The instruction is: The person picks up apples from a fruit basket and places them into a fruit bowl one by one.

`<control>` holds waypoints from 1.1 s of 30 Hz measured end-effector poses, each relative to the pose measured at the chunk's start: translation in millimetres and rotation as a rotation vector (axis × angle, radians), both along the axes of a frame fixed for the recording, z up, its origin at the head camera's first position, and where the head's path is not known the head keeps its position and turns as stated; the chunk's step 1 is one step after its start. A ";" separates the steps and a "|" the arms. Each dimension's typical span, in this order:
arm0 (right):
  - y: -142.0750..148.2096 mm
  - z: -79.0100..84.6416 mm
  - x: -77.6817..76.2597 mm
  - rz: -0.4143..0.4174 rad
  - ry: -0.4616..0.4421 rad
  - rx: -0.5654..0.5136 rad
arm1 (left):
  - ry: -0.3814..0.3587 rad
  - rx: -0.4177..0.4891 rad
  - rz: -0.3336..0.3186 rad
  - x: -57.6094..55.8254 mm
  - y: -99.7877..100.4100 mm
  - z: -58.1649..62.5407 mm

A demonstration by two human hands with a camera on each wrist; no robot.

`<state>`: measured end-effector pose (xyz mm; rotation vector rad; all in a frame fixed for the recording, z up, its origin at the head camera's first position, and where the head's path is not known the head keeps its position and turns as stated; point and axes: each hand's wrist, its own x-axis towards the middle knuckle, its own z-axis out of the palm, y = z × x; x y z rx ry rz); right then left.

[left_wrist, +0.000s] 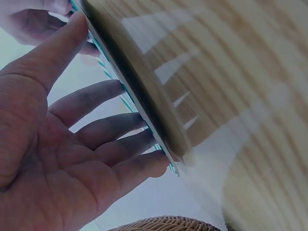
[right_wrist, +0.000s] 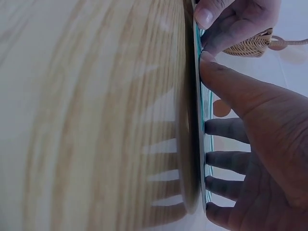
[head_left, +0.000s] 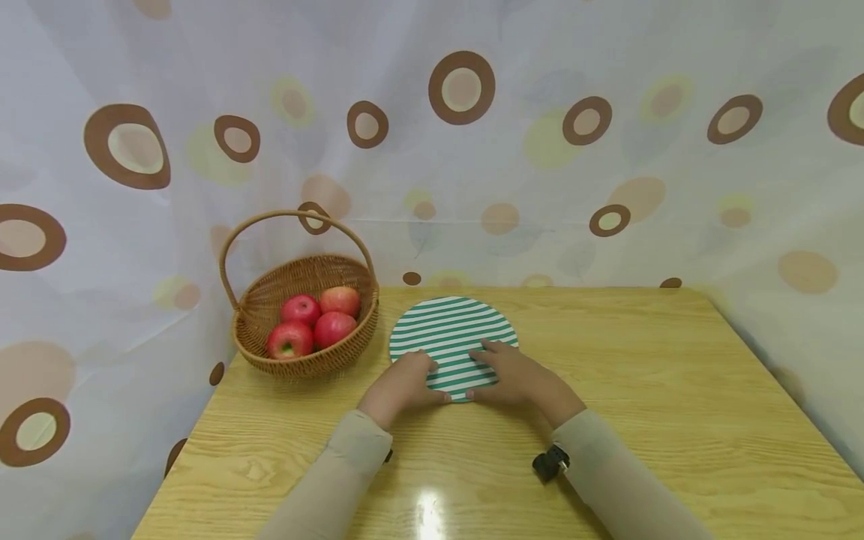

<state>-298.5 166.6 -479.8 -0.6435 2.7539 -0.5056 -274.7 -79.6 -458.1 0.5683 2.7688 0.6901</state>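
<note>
A round placemat (head_left: 451, 324) with green and white stripes lies on the wooden table in the head view. My left hand (head_left: 403, 381) touches its near left part with spread fingers, the thumb at the near edge. From the other side my right hand (head_left: 518, 381) rests its fingertips on the stripes, its thumb close to the left thumb. In the left wrist view the left fingers (left_wrist: 113, 127) meet the mat's upper face. The right wrist view has the mat edge-on, thin and flat, with the right fingers (right_wrist: 228, 161) on its striped side.
To the left of the mat stands a wicker basket (head_left: 337, 361) with a tall arched handle and several red apples (head_left: 290, 341) in it. A patterned curtain (head_left: 526, 172) hangs behind the table (head_left: 648, 390) and along both sides.
</note>
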 end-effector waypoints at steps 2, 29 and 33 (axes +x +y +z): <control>-0.4 0.4 0.0 0.004 -0.004 0.003 | 0.003 -0.001 0.002 0.4 -0.4 0.1; 1.3 11.8 15.8 -0.028 -0.046 0.028 | 0.007 0.000 -0.045 8.6 8.0 1.2; 5.4 10.1 24.9 -0.029 -0.037 0.040 | -0.006 0.012 -0.058 13.3 11.8 0.6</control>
